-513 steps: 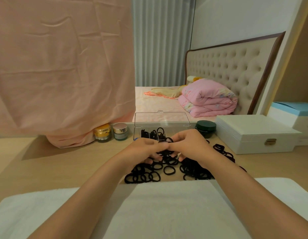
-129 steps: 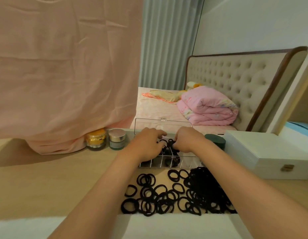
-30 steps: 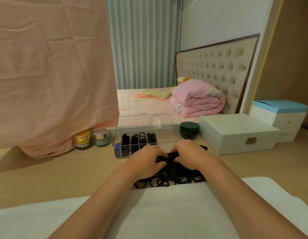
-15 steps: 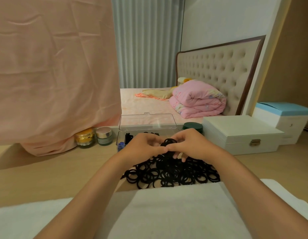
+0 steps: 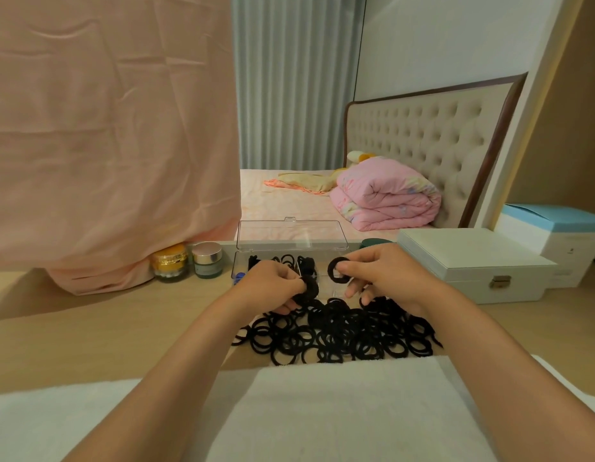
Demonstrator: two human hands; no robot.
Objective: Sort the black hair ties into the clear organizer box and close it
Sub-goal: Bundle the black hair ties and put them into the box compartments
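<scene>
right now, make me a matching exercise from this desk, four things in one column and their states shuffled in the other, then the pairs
1. organizer box lid
2. white case
3. right hand
4. left hand

a. grips a bunch of hair ties
b. shut, latch in front
c. stands open
d. pinches a single hair tie

Pairs: 1-c, 2-b, 3-d, 4-a

Warm, soft light covers my desk, shadow pools under the pink cloth, and the wide lens bends the edges.
</scene>
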